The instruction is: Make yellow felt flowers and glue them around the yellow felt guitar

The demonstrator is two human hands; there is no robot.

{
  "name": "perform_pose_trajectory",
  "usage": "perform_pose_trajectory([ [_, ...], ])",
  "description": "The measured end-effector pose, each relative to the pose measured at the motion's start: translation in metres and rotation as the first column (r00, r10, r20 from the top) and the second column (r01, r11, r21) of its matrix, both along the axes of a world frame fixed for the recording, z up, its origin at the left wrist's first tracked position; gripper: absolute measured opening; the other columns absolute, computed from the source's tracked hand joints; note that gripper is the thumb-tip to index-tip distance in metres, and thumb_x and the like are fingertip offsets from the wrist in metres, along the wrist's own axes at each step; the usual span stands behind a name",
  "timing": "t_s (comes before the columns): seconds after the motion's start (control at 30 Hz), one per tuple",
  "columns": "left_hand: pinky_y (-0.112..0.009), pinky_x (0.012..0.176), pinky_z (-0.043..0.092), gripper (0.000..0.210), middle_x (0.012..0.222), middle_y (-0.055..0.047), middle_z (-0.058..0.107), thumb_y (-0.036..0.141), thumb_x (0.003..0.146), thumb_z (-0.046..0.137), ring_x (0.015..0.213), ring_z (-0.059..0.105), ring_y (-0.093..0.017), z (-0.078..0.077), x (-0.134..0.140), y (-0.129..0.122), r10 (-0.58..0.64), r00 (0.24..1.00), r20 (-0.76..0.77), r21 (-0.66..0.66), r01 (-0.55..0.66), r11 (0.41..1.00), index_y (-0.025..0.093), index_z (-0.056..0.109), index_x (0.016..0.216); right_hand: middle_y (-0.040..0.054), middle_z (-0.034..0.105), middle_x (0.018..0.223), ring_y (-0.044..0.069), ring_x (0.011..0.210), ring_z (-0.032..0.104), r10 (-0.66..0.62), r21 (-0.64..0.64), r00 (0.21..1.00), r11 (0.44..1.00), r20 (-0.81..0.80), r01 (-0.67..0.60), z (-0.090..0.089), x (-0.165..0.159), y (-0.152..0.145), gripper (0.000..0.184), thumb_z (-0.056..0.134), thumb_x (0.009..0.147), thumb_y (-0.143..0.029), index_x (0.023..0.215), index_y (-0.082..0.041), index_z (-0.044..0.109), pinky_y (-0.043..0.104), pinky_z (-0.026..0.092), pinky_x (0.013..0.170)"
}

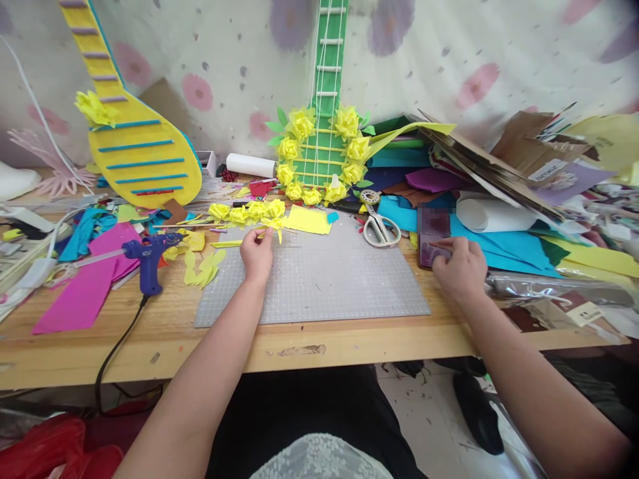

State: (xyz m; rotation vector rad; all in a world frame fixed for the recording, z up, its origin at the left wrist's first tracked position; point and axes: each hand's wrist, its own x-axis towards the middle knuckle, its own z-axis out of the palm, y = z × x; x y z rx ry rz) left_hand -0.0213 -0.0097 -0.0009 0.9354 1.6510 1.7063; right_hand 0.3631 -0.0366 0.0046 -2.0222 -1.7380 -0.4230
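Observation:
My left hand [257, 254] is closed in a pinch on a small yellow paper flower [275, 231] above the far left part of the grey cutting mat [339, 283]. Just beyond it, several finished yellow paper flowers [238, 214] lie in a row beside a stack of yellow paper [308, 219]. My right hand [460, 266] rests at a dark phone [433, 233], its fingers bent and apart with the fingertips on the lower part of the screen. The phone lies at the mat's right side and is not lifted.
White-handled scissors [382, 229] lie at the mat's far edge. A blue glue gun [150, 259] stands left, its cord hanging over the table edge. Behind are a green paper instrument [327, 143] ringed with flowers and a yellow one [144, 150]. Paper and cardboard [524, 153] pile up right.

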Motion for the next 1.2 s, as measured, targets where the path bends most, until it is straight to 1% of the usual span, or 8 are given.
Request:
perform_pose_trajectory([
  [0.43, -0.02, 0.041, 0.034, 0.023, 0.053, 0.005, 0.045, 0.038, 0.069, 0.061, 0.041, 0.035, -0.006, -0.001, -0.001, 0.001, 0.019, 0.999, -0.027, -0.006, -0.019, 1.0, 0.016, 0.058, 0.072, 0.0094, 0.061, 0.079, 0.027, 0.093, 0.05, -0.242, -0.068, 0.963, 0.969, -0.12, 0.236, 0.013, 0.001, -0.003, 0.019, 0.044, 0.069, -0.018, 0.087, -0.021, 0.049, 0.036, 0.034, 0.068],
  [0.53, -0.02, 0.041, 0.033, 0.022, 0.052, 0.005, 0.044, 0.038, 0.069, 0.061, 0.041, 0.035, -0.006, -0.002, -0.001, 0.001, 0.016, 1.0, -0.022, 0.001, -0.016, 1.0, 0.016, 0.058, 0.072, 0.0103, 0.061, 0.086, 0.027, 0.094, 0.048, -0.231, -0.012, 0.967, 0.973, -0.106, 0.231, 0.016, -0.002, -0.001, 0.023, 0.045, 0.067, -0.017, 0.09, -0.02, 0.048, 0.035, 0.034, 0.068],
  [0.67, -0.021, 0.04, 0.033, 0.022, 0.05, 0.006, 0.043, 0.038, 0.069, 0.061, 0.039, 0.034, -0.006, -0.002, 0.0, 0.002, 0.015, 1.0, -0.016, 0.004, -0.015, 1.0, 0.017, 0.057, 0.072, 0.0113, 0.059, 0.088, 0.025, 0.087, 0.048, -0.051, 0.078, 0.999, 0.996, -0.018, 0.052, 0.017, -0.023, 0.007, 0.023, 0.045, 0.066, -0.016, 0.088, -0.017, 0.051, 0.036, 0.035, 0.074],
  [0.8, -0.021, 0.043, 0.033, 0.022, 0.049, 0.006, 0.041, 0.04, 0.069, 0.06, 0.041, 0.035, -0.007, -0.002, 0.0, 0.001, -0.002, 0.998, -0.065, -0.034, 0.0, 0.999, 0.018, 0.057, 0.073, 0.0073, 0.058, 0.081, 0.021, 0.08, 0.051, 0.197, 0.042, 0.965, 0.98, -0.173, -0.192, 0.02, -0.071, 0.019, 0.023, 0.044, 0.063, -0.013, 0.084, -0.018, 0.051, 0.033, 0.038, 0.072],
  [0.9, -0.022, 0.046, 0.03, 0.023, 0.05, 0.005, 0.043, 0.041, 0.069, 0.06, 0.045, 0.037, -0.008, -0.003, -0.001, -0.001, -0.06, 0.977, -0.206, -0.077, 0.045, 0.996, 0.019, 0.055, 0.066, 0.0058, 0.059, 0.082, 0.017, 0.077, 0.054, 0.376, -0.001, 0.857, 0.915, -0.351, -0.402, 0.027, -0.12, 0.026, 0.017, 0.043, 0.069, -0.015, 0.084, -0.018, 0.051, 0.03, 0.04, 0.07],
  [1.0, -0.023, 0.048, 0.026, 0.03, 0.049, 0.004, 0.042, 0.043, 0.068, 0.061, 0.047, 0.037, -0.009, -0.003, 0.0, -0.004, -0.138, 0.925, -0.353, -0.121, 0.101, 0.987, 0.018, 0.049, 0.055, 0.0043, 0.061, 0.081, 0.016, 0.072, 0.055, 0.459, -0.085, 0.76, 0.829, -0.46, -0.553, 0.034, -0.167, 0.028, 0.014, 0.044, 0.075, -0.022, 0.086, -0.02, 0.052, 0.028, 0.04, 0.066],
  [1.07, -0.023, 0.048, 0.025, 0.032, 0.049, 0.004, 0.041, 0.042, 0.068, 0.061, 0.047, 0.036, -0.009, -0.002, 0.0, -0.005, -0.151, 0.91, -0.386, -0.115, 0.116, 0.987, 0.018, 0.047, 0.053, 0.0035, 0.062, 0.082, 0.016, 0.071, 0.055, 0.493, -0.148, 0.744, 0.781, -0.451, -0.607, 0.037, -0.193, 0.028, 0.013, 0.049, 0.077, -0.03, 0.085, -0.02, 0.052, 0.028, 0.038, 0.064],
  [1.2, -0.023, 0.05, 0.027, 0.029, 0.049, 0.004, 0.043, 0.041, 0.069, 0.061, 0.049, 0.038, -0.009, -0.002, -0.001, -0.006, -0.132, 0.928, -0.349, -0.087, 0.108, 0.99, 0.018, 0.051, 0.053, 0.0037, 0.064, 0.087, 0.016, 0.071, 0.055, 0.485, -0.211, 0.745, 0.755, -0.458, -0.621, 0.034, -0.223, 0.031, 0.027, 0.053, 0.076, -0.045, 0.087, -0.02, 0.051, 0.027, 0.034, 0.059],
])
